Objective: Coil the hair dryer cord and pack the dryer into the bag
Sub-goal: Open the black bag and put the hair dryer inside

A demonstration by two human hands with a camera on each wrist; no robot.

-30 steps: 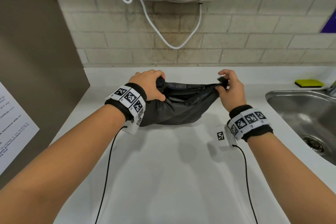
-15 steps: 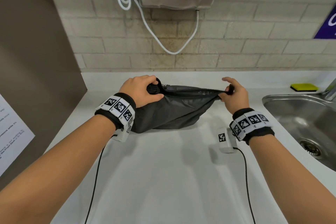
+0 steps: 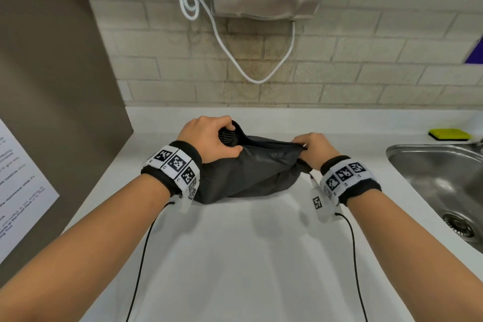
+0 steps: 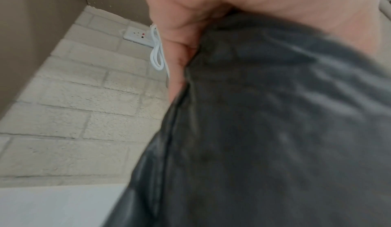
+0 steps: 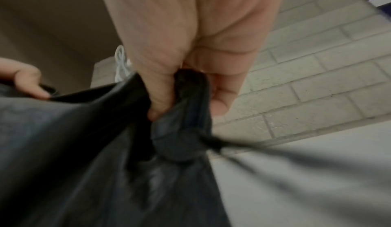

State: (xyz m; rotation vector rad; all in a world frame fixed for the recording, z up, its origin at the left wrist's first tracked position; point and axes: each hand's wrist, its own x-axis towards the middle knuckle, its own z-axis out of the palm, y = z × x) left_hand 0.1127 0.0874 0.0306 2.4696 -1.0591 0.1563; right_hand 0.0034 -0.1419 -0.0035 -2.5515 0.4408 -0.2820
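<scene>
Bag: dark grey soft fabric bag (image 3: 245,172) on white worktop (image 3: 235,256).
Dryer: black round-grilled hair dryer (image 3: 228,136) protruding at bag's left end.
Left hand (image 3: 209,138): curled, gripping dryer end through the bag mouth.
Right hand (image 3: 315,148): pinching bag's right edge.

You grip a matt dark cloth bag (image 3: 251,170) on a smooth white counter (image 3: 235,256); beside it, a brushed-metal sink (image 3: 407,154).

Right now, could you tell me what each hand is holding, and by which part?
Left hand grips the round grilled end of the black hair dryer at the dark fabric bag's mouth; right hand pinches the bag's gathered opposite end.
</scene>
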